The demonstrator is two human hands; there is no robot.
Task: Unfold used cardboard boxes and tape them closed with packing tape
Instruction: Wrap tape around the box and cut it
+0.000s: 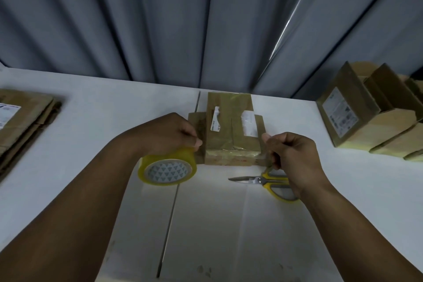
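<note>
A small brown cardboard box [231,130] with torn white labels stands in the middle of the white table [114,107]. A yellow roll of packing tape [167,168] sits at the box's left near corner, and my left hand [169,133] grips it from above. A strip of clear tape runs across the box's near face. My right hand [290,151] pinches the end of that strip at the box's right near corner, fingers curled.
Yellow-handled scissors [265,182] lie on the table just in front of the box, partly under my right wrist. Flattened cardboard [20,126] is stacked at the left edge. Several assembled boxes [370,112] stand at the right. A grey curtain [206,18] hangs behind.
</note>
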